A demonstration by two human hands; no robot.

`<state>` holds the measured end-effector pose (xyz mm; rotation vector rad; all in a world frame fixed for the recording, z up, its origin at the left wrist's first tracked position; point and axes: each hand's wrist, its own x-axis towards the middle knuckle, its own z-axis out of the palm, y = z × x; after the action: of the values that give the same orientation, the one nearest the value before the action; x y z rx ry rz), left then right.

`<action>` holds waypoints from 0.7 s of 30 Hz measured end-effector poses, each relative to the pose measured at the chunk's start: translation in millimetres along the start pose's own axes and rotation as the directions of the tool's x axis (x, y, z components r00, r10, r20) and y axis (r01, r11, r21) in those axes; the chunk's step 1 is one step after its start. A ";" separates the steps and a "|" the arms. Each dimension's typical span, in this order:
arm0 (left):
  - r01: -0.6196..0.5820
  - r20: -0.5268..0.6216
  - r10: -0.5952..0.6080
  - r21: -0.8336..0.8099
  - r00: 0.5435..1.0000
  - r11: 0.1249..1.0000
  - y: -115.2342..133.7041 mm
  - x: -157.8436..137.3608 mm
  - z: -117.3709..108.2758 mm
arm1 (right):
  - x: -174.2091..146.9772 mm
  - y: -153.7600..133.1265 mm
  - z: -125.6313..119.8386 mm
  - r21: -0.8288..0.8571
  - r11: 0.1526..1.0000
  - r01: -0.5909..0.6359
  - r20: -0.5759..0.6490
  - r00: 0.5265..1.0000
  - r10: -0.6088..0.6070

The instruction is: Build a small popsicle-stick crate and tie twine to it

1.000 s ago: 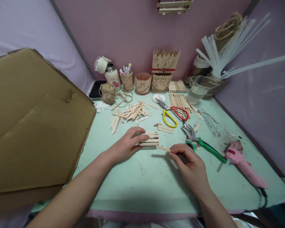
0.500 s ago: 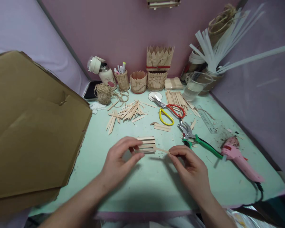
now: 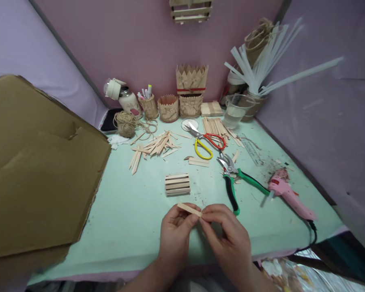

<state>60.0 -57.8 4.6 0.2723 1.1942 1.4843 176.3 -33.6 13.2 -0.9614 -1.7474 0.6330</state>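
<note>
A short flat wooden stick (image 3: 187,208) is pinched between both hands near the front of the table. My left hand (image 3: 177,233) grips it with thumb and fingers along its length. At its right end, the fingertips of my right hand (image 3: 226,233) close on it. Just beyond the hands lies a small slatted wooden piece (image 3: 177,185), made of several parallel sticks with gaps between them; neither hand touches it. Green-handled pruning shears (image 3: 231,174) lie open to the right of it.
A cardboard sheet (image 3: 45,170) stands at the left. Behind are a pile of cut sticks (image 3: 159,145), twine (image 3: 126,125), red-and-yellow scissors (image 3: 205,140) and a plastic cup of water (image 3: 235,113). At right lie a clear ruler (image 3: 252,150) and a pink glue gun (image 3: 292,196).
My left hand has let go of the slatted piece, which now lies on the table. Both hands have come together closer to me, with the stick between them. The view has shifted.
</note>
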 end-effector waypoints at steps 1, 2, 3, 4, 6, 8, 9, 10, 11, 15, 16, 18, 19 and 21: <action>0.004 0.001 -0.004 0.010 1.000 1.000 -0.9 -0.9 -1.3 | -1.5 -0.7 -1.0 0.004 1.000 0.002 0.013 1.000 -0.002; 0.006 0.001 -0.006 0.024 1.000 1.000 -1.8 -1.4 -2.7 | -2.1 -0.9 -3.5 0.003 1.000 0.007 0.036 0.999 -0.007; 0.007 -0.004 -0.007 0.036 1.000 0.999 -2.6 -1.6 -4.3 | -1.7 -0.1 -8.1 -0.010 1.000 0.016 0.062 0.998 -0.016; 0.012 -0.013 -0.012 0.049 1.000 0.999 -3.2 -1.4 -5.9 | -0.1 2.1 -15.3 -0.043 0.999 0.029 0.079 0.997 -0.025; 0.029 -0.043 -0.026 0.066 0.999 0.997 -4.1 -0.3 -8.8 | 5.9 12.0 -37.8 -0.185 0.982 0.039 0.046 0.998 -0.032; 0.054 -0.056 -0.050 0.075 0.997 0.996 -4.6 1.5 -10.9 | 13.6 29.0 -69.6 -0.407 0.913 -0.022 -0.105 0.994 -0.023; 0.063 -0.061 -0.058 0.073 0.996 0.995 -4.7 2.3 -11.4 | 17.1 39.4 -87.3 -0.525 0.847 -0.077 -0.159 0.987 -0.009; 0.071 -0.064 -0.067 0.068 0.996 0.995 -4.6 3.0 -11.6 | 19.8 50.5 -104.8 -0.637 0.759 -0.132 -0.171 0.985 0.028; 0.079 -0.072 -0.075 0.058 0.995 0.995 -4.3 3.6 -11.3 | 21.8 61.7 -121.2 -0.725 0.672 -0.153 -0.139 0.987 0.075; 0.103 -0.094 -0.103 -0.005 0.990 0.995 -1.8 4.5 -8.6 | 24.1 97.9 -162.9 -0.866 0.447 -0.225 -0.030 0.915 0.403; 0.112 -0.088 -0.113 -0.018 0.990 0.994 -1.0 4.6 -8.1 | 24.6 103.5 -166.7 -0.869 0.432 -0.241 -0.012 0.883 0.469; 0.131 -0.071 -0.134 -0.045 0.988 0.990 0.1 4.8 -7.8 | 26.6 110.6 -169.2 -0.862 0.425 -0.275 0.001 0.838 0.545; 0.142 -0.065 -0.145 -0.059 0.987 0.988 0.4 4.9 -8.1 | 28.2 112.7 -168.9 -0.858 0.424 -0.291 -0.006 0.830 0.558; 0.157 -0.052 -0.162 -0.084 0.985 0.984 0.5 5.3 -9.1 | 32.0 115.1 -167.9 -0.848 0.429 -0.312 -0.021 0.828 0.560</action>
<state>51.4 -57.9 -1.5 0.0768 1.1722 1.4042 363.0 52.8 0.9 -2.1666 -2.0732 0.1961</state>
